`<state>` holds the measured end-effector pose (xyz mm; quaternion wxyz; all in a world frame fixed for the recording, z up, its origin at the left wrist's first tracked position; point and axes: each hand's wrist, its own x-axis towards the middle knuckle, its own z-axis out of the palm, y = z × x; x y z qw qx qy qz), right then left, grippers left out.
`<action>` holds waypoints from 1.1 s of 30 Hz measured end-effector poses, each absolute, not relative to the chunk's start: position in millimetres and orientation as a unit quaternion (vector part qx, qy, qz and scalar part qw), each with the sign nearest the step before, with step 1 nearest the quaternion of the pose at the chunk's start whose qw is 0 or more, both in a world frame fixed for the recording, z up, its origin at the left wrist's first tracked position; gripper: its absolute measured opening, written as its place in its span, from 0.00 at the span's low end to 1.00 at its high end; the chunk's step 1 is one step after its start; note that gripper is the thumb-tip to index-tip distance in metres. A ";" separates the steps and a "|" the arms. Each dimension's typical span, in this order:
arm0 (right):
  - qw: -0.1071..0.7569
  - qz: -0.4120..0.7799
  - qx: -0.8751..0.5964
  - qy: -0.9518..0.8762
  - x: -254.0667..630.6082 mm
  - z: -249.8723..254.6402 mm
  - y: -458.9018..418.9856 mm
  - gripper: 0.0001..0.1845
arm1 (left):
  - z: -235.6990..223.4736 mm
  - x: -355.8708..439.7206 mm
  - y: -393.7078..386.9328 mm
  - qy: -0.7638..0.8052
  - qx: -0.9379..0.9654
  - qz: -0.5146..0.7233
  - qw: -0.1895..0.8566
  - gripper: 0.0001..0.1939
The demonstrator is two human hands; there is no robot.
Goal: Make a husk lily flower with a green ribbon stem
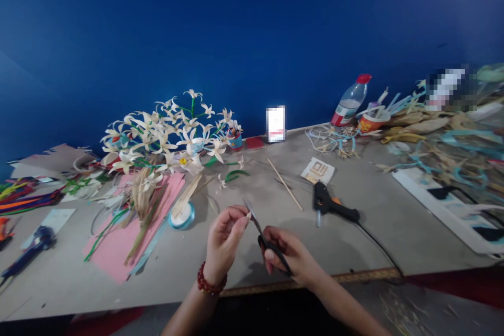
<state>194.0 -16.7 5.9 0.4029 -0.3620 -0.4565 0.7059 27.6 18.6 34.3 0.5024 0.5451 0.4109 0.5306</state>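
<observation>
My right hand (289, 254) grips black-handled scissors (274, 252), their blades pointing up and to the left. Close beside the blade tips, my left hand (226, 239) pinches a small whitish piece (249, 215) between thumb and fingertips; most of it is hidden. A red bead bracelet (211, 281) circles the left wrist. Both hands are above the table's near edge. Left of them lies a roll of light blue ribbon (182, 216) with a pale dried husk (188, 195) over it. A black glue gun (334, 205) rests to the right.
White artificial flowers (157, 134) on green stems stand at the back left, behind pink paper (114, 252). A blue glue gun (37, 244) lies far left. A thin wooden stick (285, 185), a bottle (350, 102), a paper cup (372, 123) and a power strip (444, 215) are further right.
</observation>
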 end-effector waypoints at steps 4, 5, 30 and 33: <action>0.381 0.722 -0.357 -0.454 201.6 4.8 -14.9 0.30 | 39.3 20.7 23.9 0.389 0.561 0.493 0.539 0.09; 0.378 0.722 -0.359 -0.455 202.8 3.8 -14.9 0.30 | 40.5 19.4 25.1 0.385 0.565 0.483 0.547 0.10; 0.588 0.523 -0.431 -0.441 197.7 15.9 -8.0 0.11 | 45.6 22.1 29.8 0.376 0.752 0.452 0.297 0.04; 0.633 0.485 -0.433 -0.420 196.6 12.1 -10.1 0.10 | 33.4 27.5 21.0 0.399 0.694 0.523 0.292 0.06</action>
